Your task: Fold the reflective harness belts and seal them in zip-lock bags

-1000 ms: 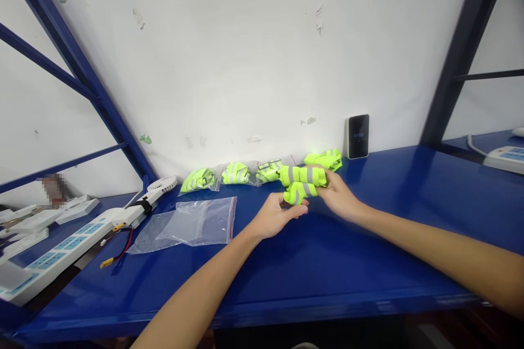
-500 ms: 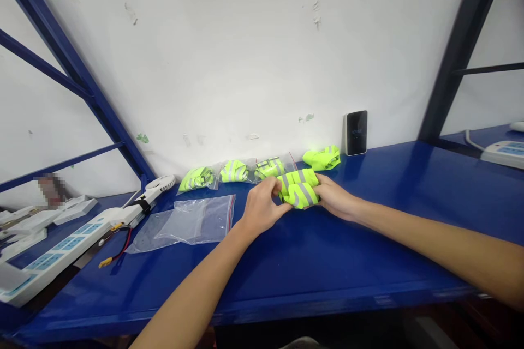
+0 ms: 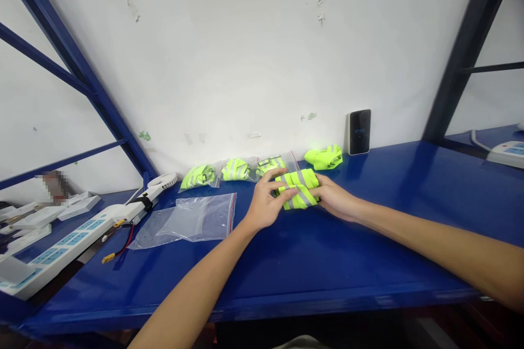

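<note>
Between my hands, just above the blue table, is a folded neon-yellow reflective vest (image 3: 302, 179) with grey stripes. My left hand (image 3: 268, 202) grips its left side, the thumb lying across the front. On the right side my right hand (image 3: 333, 197) holds it, with some fingers hidden behind the cloth. Behind, along the wall, lie three bagged vests: one at the left (image 3: 199, 176), one in the middle (image 3: 235, 169) and one at the right (image 3: 271, 164). Farther right is an unbagged folded vest (image 3: 324, 157). Clear zip bags (image 3: 200, 218) lie flat to the left of my left hand.
A black-screened device (image 3: 359, 132) leans against the wall at the back right. Along the left edge are a white power strip (image 3: 73, 237), a small fan (image 3: 162, 180) and a red-and-black cable with yellow connectors (image 3: 108, 258). Blue frame posts (image 3: 102, 106) rise at the left.
My left thumb has moved up and across the front of the folded vest, and the left fingers have shifted on its edge. The right hand keeps its hold.
</note>
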A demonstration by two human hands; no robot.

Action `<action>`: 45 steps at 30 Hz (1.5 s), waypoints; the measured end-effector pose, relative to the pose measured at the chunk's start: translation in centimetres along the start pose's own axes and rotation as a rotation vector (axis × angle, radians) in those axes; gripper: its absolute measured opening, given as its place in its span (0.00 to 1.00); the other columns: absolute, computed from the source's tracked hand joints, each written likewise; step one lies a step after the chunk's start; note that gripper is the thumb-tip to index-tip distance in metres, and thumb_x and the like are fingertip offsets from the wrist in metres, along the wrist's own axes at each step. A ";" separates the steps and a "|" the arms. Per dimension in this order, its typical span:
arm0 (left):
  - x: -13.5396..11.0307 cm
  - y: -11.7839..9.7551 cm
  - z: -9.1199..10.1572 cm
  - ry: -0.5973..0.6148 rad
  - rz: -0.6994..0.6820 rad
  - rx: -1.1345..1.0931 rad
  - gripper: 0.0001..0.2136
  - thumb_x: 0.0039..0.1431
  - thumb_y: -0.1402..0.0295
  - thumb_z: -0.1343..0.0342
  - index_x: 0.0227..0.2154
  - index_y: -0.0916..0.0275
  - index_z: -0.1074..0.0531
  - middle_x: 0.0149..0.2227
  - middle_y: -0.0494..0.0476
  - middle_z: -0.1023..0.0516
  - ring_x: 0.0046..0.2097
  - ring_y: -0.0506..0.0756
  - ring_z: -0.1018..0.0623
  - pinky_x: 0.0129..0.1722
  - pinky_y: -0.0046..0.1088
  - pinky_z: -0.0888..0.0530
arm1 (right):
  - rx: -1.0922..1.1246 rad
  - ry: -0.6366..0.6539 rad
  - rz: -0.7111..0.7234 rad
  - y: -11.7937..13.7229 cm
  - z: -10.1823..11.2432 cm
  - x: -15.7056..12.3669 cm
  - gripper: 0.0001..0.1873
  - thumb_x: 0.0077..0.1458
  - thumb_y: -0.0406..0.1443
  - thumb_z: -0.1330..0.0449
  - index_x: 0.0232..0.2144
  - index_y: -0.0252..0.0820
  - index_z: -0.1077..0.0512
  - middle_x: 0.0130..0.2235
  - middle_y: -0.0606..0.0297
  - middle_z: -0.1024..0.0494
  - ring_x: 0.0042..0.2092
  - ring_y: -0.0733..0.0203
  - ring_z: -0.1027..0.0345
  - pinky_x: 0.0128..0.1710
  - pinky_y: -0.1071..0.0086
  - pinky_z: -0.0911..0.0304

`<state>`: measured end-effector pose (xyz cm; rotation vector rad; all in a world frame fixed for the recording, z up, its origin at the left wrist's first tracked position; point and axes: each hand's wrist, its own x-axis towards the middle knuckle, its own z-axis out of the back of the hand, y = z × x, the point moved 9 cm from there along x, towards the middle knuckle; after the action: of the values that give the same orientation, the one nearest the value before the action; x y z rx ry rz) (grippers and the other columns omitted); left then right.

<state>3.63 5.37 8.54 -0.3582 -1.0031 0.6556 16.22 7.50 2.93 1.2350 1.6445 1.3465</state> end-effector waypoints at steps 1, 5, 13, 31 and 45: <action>0.0 0.2 0.0 -0.008 0.026 -0.037 0.08 0.58 0.62 0.39 0.31 0.61 0.19 0.52 0.61 0.27 0.54 0.59 0.26 0.56 0.39 0.32 | -0.003 0.007 0.003 0.1 -0.1 -0.1 0.28 0.37 0.24 0.40 0.45 0.43 0.27 0.40 0.63 0.18 0.35 0.57 0.25 0.31 0.68 0.30; 0.1 0.4 0.0 -0.049 0.065 -0.114 0.09 0.57 0.62 0.38 0.32 0.62 0.20 0.46 0.62 0.22 0.48 0.58 0.22 0.49 0.35 0.28 | -0.063 0.008 0.033 0.3 -0.3 -0.3 0.26 0.38 0.27 0.39 0.44 0.42 0.27 0.37 0.62 0.19 0.30 0.58 0.26 0.24 0.69 0.31; 0.1 -0.7 0.1 -0.167 0.021 -0.074 0.08 0.57 0.63 0.39 0.34 0.63 0.24 0.43 0.62 0.23 0.47 0.58 0.23 0.49 0.35 0.29 | -0.082 -0.077 0.221 0.3 0.5 -0.4 0.13 0.45 0.33 0.42 0.37 0.41 0.29 0.27 0.68 0.26 0.21 0.62 0.34 0.13 0.70 0.37; -0.3 3.4 -1.2 -0.074 0.268 -0.422 0.14 0.53 0.61 0.37 0.40 0.63 0.23 0.41 0.56 0.21 0.44 0.56 0.24 0.47 0.31 0.29 | -0.746 -0.040 0.399 3.5 -1.0 -2.0 0.32 0.52 0.42 0.37 0.57 0.47 0.41 0.45 0.62 0.26 0.43 0.52 0.29 0.43 0.60 0.31; -0.4 4.0 -0.9 -0.035 0.438 -0.526 0.12 0.37 0.69 0.29 0.28 0.65 0.21 0.29 0.53 0.21 0.35 0.54 0.23 0.38 0.31 0.27 | -0.823 0.039 0.555 3.8 -1.9 -2.4 0.28 0.53 0.40 0.37 0.57 0.49 0.35 0.57 0.62 0.28 0.57 0.47 0.34 0.56 0.57 0.40</action>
<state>2.95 8.16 5.61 -1.0521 -1.1360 0.7853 16.27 4.65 6.92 1.1554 0.6022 2.0915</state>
